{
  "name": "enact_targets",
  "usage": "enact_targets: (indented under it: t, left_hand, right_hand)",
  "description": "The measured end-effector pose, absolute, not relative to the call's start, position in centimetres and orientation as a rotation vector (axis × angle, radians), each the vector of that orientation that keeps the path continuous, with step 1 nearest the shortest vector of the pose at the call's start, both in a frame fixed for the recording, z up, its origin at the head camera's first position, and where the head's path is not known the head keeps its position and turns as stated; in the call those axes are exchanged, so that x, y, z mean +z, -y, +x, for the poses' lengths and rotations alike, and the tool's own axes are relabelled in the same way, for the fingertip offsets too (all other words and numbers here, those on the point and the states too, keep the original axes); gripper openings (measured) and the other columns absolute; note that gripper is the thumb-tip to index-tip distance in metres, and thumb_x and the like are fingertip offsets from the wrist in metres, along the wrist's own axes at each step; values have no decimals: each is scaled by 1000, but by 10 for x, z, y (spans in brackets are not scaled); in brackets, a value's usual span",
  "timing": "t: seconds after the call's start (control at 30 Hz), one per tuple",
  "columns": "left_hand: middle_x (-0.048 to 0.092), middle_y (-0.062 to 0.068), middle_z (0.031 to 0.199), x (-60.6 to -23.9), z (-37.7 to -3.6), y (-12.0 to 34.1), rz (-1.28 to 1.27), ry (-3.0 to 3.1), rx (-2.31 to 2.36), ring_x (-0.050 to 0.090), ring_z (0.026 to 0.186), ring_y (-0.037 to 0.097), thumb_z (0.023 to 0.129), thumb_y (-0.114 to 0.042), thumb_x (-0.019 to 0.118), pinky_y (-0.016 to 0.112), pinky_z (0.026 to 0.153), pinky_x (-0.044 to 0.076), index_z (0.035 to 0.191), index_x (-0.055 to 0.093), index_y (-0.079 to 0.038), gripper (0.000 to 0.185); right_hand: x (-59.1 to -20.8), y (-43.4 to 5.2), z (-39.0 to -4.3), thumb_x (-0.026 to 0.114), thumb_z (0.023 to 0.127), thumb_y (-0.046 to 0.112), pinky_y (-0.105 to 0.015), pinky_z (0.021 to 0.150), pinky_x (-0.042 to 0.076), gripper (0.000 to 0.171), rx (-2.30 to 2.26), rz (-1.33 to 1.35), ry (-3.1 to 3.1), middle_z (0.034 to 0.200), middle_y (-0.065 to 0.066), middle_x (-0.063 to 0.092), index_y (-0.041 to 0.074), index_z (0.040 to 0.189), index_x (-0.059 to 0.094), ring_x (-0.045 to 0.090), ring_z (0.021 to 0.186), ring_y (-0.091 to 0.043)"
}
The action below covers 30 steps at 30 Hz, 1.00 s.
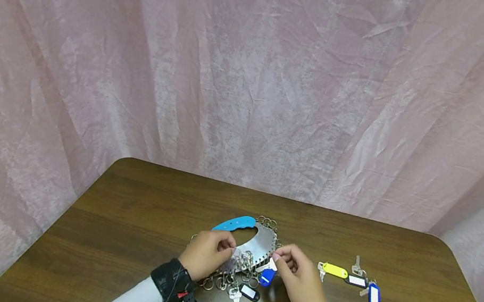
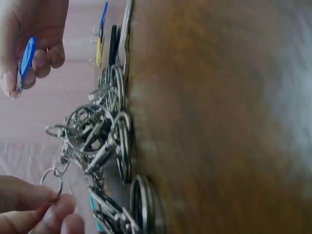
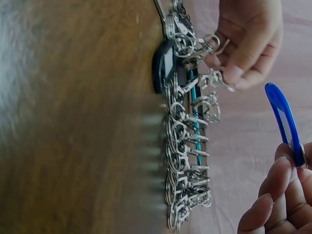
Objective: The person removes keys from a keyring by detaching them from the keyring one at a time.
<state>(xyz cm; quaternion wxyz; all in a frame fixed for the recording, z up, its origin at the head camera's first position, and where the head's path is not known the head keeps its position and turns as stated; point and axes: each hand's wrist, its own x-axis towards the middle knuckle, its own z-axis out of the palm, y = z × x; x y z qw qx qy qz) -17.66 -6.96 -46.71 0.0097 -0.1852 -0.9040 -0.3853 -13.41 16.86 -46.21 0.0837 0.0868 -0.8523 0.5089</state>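
A curved metal plate [image 1: 264, 241] with a blue handle [image 1: 236, 222] lies on the table, its edge lined with many metal clips and rings. My left hand [image 1: 206, 253] is over its left side, pinching a small metal ring [image 2: 61, 184] joined to the bunched clips. To the right of the plate, my right hand [image 1: 302, 283] holds a blue key tag [image 3: 283, 119] between thumb and fingers, with a key beside it in the head view. A black key tag [image 1: 250, 293] with a silver key [image 1: 237, 301] lies at the plate's near edge.
On the right of the wooden table [image 1: 137, 219] lie a yellow key tag [image 1: 335, 270], a black-framed tag [image 1: 356, 281] and another blue tag [image 1: 374, 297], with keys. A pink curtain [image 1: 252, 93] hangs behind the table's far edge.
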Motion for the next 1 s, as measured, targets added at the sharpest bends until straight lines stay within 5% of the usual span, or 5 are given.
enact_targets:
  t: [0.57,0.9,1.0]
  left_hand:
    - [55,-9,67,-469,-179,80,-560,2939,-1063,46,61,5,89,-12,68,21,58,38,78,66,-16,12]
    - [54,-12,71,-450,-165,74,-959,2907,-1056,46,67,-3,86,-15,75,16,62,40,78,70,-20,11]
    - [55,-12,71,-449,-162,72,-1064,2913,-1026,44,66,-5,83,-14,79,14,61,39,78,72,-19,10]
  right_hand:
    - [-451,-185,-140,64,99,16,-22,64,47,8,1587,243,2488,82,-1,61,9,99,67,53,69,-5]
    - [-446,-199,-145,61,101,21,-24,61,47,13,1551,180,2528,84,-3,61,9,104,66,57,69,-23]
    - [-445,-203,-147,61,101,22,-24,61,46,13,1535,164,2526,84,-3,61,10,104,66,57,69,-19]
